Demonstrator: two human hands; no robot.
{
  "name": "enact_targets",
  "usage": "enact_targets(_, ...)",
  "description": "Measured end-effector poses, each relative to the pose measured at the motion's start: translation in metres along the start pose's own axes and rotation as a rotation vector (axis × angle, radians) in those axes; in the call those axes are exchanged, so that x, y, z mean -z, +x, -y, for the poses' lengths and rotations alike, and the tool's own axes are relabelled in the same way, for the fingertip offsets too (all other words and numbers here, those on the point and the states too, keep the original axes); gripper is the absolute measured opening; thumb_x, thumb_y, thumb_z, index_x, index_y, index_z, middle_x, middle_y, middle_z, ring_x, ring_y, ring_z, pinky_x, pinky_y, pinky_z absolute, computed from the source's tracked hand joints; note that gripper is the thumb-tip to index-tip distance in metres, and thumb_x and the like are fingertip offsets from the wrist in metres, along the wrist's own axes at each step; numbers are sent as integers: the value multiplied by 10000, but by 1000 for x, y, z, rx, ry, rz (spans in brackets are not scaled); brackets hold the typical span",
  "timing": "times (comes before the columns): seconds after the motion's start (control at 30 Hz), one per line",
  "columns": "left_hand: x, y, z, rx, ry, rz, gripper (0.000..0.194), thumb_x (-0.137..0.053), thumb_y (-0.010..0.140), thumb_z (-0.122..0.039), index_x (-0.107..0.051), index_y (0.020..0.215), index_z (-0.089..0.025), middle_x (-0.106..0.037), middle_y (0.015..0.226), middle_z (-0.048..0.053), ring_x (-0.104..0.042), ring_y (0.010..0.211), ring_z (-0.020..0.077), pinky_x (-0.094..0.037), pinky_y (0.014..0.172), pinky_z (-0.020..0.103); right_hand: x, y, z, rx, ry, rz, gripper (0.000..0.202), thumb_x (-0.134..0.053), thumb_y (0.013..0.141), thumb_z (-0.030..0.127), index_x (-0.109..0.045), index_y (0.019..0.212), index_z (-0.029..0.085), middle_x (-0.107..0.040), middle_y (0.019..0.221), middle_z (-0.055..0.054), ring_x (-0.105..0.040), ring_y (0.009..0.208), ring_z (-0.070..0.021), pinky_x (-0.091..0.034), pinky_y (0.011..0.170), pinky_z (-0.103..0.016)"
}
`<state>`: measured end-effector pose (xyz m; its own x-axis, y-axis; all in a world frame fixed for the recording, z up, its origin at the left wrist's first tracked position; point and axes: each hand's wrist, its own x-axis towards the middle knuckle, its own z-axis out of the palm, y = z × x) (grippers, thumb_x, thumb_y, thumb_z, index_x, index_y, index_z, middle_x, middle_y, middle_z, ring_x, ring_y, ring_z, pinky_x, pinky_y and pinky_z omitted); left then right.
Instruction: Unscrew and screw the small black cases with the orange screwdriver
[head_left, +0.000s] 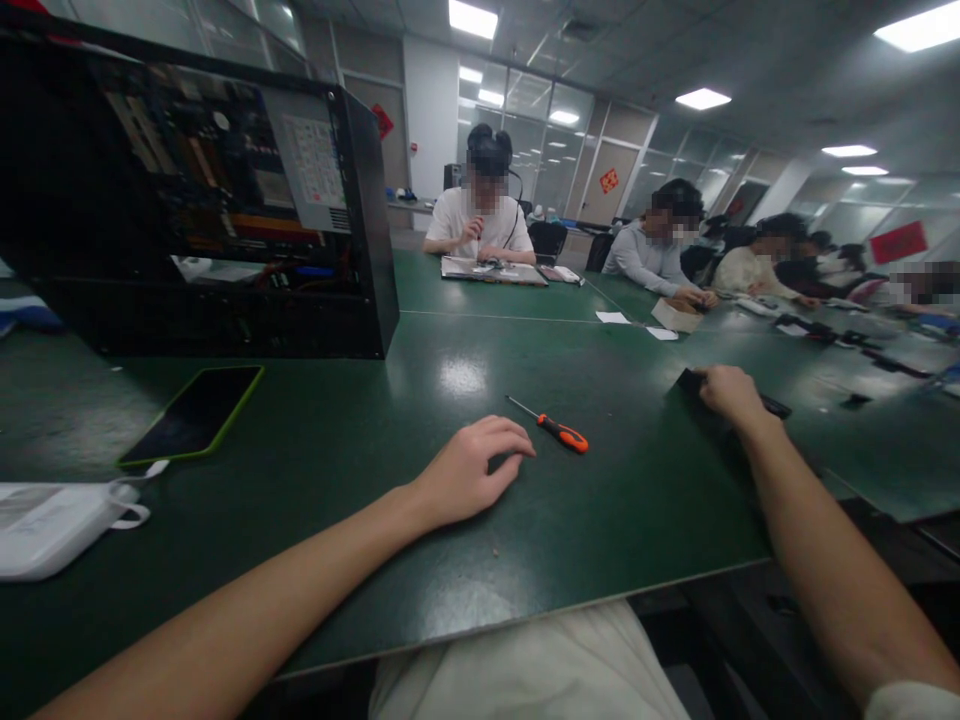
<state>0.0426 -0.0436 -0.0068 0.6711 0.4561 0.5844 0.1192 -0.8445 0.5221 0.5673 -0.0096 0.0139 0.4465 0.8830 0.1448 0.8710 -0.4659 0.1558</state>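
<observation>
My left hand (484, 465) rests on the green table, its fingers loosely curved and apart, holding nothing. Just beyond its fingertips lies a screwdriver (561, 432) with an orange and black handle, its thin metal shaft pointing away to the left. Over on the right, my right hand (731, 395) is closed on a flat black piece (688, 382). Part of that piece sticks out on either side of the hand; its kind does not show clearly, and the fingers' far side is hidden.
An open-sided black computer case (300, 318) stands at the left, with boards and cables inside. Before it lie a phone (196, 412) with a green edge and a white power bank (60, 530) with a cable. Several people sit across and along the green table (450, 540).
</observation>
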Motion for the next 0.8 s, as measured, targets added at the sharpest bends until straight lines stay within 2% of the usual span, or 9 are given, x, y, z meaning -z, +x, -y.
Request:
enact_targets(0.13,1,0,0,7,-2,4,196,-574,965,-119,-743,1042,-182,-734,1124,78,-682,1085,208,-540,1008,374,0,-8,7,-4,20,-54,452,-474,1007,208,-654,1417,150,-704,1260,-214,-660,1189,-336,-498,999,-405)
enact_targets(0.23,0,0,2,6,-1,-5,192,-575,965,-120,-742,1038,-179,-735,1113,77,-682,1076,206,-541,1005,375,3,-16,2,-7,39,-113,466,-435,1014,220,-651,1421,150,-681,1344,-188,-641,1219,-308,-480,1004,-356)
enact_targets(0.33,0,0,3,4,3,-6,194,-573,968,-121,-742,1045,-177,-734,1124,78,-680,1077,206,-539,1004,376,6,-23,-11,-66,42,-172,487,-444,1030,298,-627,1429,86,-615,1439,-214,-591,1280,-321,-457,1036,-363)
enact_targets(0.4,-1,0,3,6,3,3,195,-577,965,-118,-741,1049,-179,-733,1129,78,-679,1079,208,-540,1001,377,5,-24,-19,-100,43,-155,500,-473,1034,371,-650,1392,71,-644,1383,-235,-604,1250,-340,-467,1021,-386)
enact_targets(0.5,-1,-1,2,7,0,17,197,-576,965,-121,-740,1051,-187,-733,1128,79,-680,1082,211,-543,1000,378,-2,-21,-24,-108,48,-66,450,-538,1024,420,-704,1311,117,-711,1240,-212,-650,1161,-318,-502,973,-392)
enact_targets(0.67,0,-1,1,-3,1,18,208,-565,966,-117,-742,1050,-188,-732,1128,81,-682,1092,212,-543,1005,375,-8,-10,-25,-127,33,10,374,-613,1014,424,-646,1293,178,-659,1286,-109,-653,1134,-228,-549,996,-456)
enact_targets(0.8,1,-1,0,-6,2,22,212,-566,961,-118,-740,1053,-196,-731,1133,79,-679,1097,214,-545,1006,378,-8,-5,-27,-104,61,-20,345,-643,1001,399,-651,1258,169,-658,1267,-100,-659,1104,-217,-571,960,-435)
